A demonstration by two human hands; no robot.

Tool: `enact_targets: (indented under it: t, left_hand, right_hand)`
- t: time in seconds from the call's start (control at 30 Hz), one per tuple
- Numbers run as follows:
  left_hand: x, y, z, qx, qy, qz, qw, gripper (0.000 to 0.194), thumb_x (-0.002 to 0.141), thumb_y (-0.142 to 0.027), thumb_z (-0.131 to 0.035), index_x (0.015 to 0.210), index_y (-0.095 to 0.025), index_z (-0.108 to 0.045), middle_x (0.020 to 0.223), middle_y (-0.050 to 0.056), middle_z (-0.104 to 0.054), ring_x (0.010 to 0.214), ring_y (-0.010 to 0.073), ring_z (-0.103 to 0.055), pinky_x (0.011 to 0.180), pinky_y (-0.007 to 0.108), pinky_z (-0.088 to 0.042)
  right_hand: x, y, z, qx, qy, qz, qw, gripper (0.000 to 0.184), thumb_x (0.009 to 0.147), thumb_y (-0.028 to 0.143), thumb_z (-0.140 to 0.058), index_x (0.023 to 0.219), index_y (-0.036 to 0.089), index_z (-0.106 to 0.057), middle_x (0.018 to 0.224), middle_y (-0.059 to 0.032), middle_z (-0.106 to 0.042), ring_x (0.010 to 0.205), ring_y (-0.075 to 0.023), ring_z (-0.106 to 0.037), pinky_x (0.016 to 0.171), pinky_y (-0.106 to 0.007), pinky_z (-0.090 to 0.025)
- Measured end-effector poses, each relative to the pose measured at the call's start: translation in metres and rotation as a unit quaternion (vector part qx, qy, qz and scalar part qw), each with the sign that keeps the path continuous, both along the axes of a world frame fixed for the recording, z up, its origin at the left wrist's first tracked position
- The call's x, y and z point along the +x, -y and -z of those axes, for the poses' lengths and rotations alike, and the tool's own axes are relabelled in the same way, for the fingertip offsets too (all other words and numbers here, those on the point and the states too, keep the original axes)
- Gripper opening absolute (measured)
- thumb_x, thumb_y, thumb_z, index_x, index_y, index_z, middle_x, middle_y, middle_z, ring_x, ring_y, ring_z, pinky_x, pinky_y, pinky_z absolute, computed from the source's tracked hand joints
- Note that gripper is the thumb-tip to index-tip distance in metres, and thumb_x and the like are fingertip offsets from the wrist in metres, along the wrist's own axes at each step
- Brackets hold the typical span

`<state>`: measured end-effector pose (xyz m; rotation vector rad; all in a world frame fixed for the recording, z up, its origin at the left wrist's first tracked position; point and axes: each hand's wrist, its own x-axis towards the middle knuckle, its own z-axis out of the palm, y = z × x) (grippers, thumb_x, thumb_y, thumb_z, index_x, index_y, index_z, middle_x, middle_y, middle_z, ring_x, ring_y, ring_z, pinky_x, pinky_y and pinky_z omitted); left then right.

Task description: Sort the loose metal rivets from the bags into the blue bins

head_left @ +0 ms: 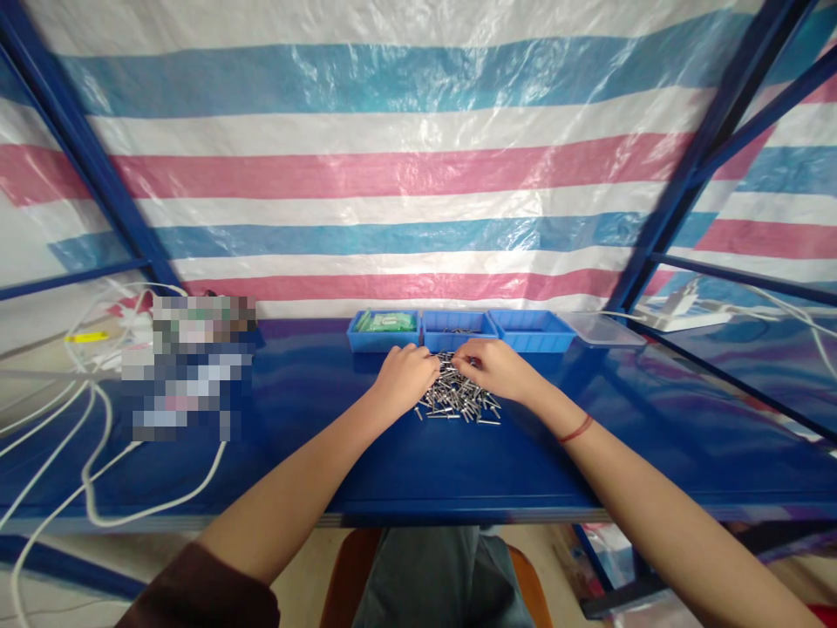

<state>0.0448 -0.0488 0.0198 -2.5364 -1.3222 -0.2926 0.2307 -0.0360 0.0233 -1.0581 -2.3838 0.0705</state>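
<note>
A loose pile of silver pop rivets lies on the blue tabletop between my hands. My left hand is at the pile's upper left, back of the hand up, fingers curled in and closed. My right hand comes in over the upper right of the pile, thumb and forefinger bent together. Its fingertips are down among the rivets. Whatever either hand grips is hidden or too small to make out. Just behind the hands, the middle blue bin holds a few thin metal pieces.
The left blue bin contains green packets. To its right stands another blue bin, beside a clear plastic lid. White cables and blurred-out items are at left. A power strip lies at right. Blue frame posts flank the table.
</note>
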Motion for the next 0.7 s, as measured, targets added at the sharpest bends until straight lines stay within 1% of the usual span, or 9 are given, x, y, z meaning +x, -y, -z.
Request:
enact_targets:
  t: [0.07, 0.2, 0.27, 0.4, 0.57, 0.7]
  left_hand:
    - [0.0, 0.001, 0.001, -0.001, 0.004, 0.0, 1.0, 0.024, 0.09, -0.026, -0.044, 0.09, -0.017, -0.066, 0.092, 0.008, -0.065, 0.09, 0.0224, -0.058, 0.074, 0.032, -0.042]
    - [0.0, -0.002, 0.006, -0.018, 0.039, 0.002, 0.999, 0.022, 0.088, -0.028, -0.047, 0.097, -0.018, -0.065, 0.094, 0.009, -0.065, 0.09, 0.024, -0.06, 0.075, 0.033, -0.045]
    - [-0.002, -0.005, 0.008, -0.035, 0.061, 0.007, 0.997, 0.022, 0.087, -0.026, -0.049, 0.096, -0.019, -0.067, 0.092, 0.009, -0.065, 0.087, 0.0239, -0.061, 0.074, 0.033, -0.046]
    - [-0.005, -0.011, 0.009, -0.079, 0.117, 0.031, 0.99, 0.021, 0.082, -0.017, -0.05, 0.091, -0.021, -0.068, 0.086, 0.005, -0.067, 0.082, 0.0196, -0.063, 0.074, 0.028, -0.047]
    - [-0.008, -0.017, 0.01, -0.113, 0.171, 0.036, 0.978, 0.027, 0.08, -0.011, -0.047, 0.096, -0.021, -0.066, 0.086, 0.003, -0.069, 0.083, 0.0187, -0.063, 0.076, 0.027, -0.047]
    - [-0.008, -0.018, 0.012, -0.115, 0.182, 0.031, 0.976, 0.028, 0.08, -0.01, -0.045, 0.096, -0.02, -0.065, 0.083, 0.003, -0.067, 0.079, 0.0175, -0.063, 0.076, 0.027, -0.047]
  right_hand:
    - [-0.002, -0.001, 0.004, -0.001, 0.007, -0.008, 1.0, 0.02, 0.085, 0.02, -0.049, 0.077, 0.016, -0.066, 0.072, -0.0044, -0.063, 0.066, -0.014, -0.056, 0.064, -0.026, -0.04]
    - [-0.007, -0.003, 0.012, 0.023, 0.029, -0.034, 0.999, 0.019, 0.084, 0.019, -0.051, 0.093, 0.016, -0.067, 0.089, -0.0091, -0.065, 0.083, -0.0186, -0.059, 0.078, -0.031, -0.043]
    - [-0.01, -0.004, 0.015, 0.032, 0.048, -0.036, 0.998, 0.02, 0.084, 0.019, -0.052, 0.096, 0.016, -0.067, 0.091, -0.0104, -0.064, 0.086, -0.0203, -0.059, 0.082, -0.034, -0.043]
    - [-0.013, -0.005, 0.017, 0.017, 0.05, -0.033, 0.998, 0.019, 0.083, 0.016, -0.052, 0.093, 0.017, -0.069, 0.09, -0.0098, -0.065, 0.085, -0.0207, -0.06, 0.082, -0.035, -0.044]
    - [-0.013, -0.006, 0.017, -0.003, 0.03, -0.024, 0.999, 0.022, 0.076, 0.005, -0.051, 0.087, 0.014, -0.068, 0.088, -0.0089, -0.066, 0.084, -0.0198, -0.06, 0.082, -0.033, -0.045]
    - [-0.012, -0.007, 0.018, -0.004, 0.032, -0.03, 0.999, 0.016, 0.077, 0.009, -0.054, 0.083, 0.015, -0.067, 0.086, -0.0083, -0.065, 0.083, -0.0195, -0.059, 0.08, -0.032, -0.044]
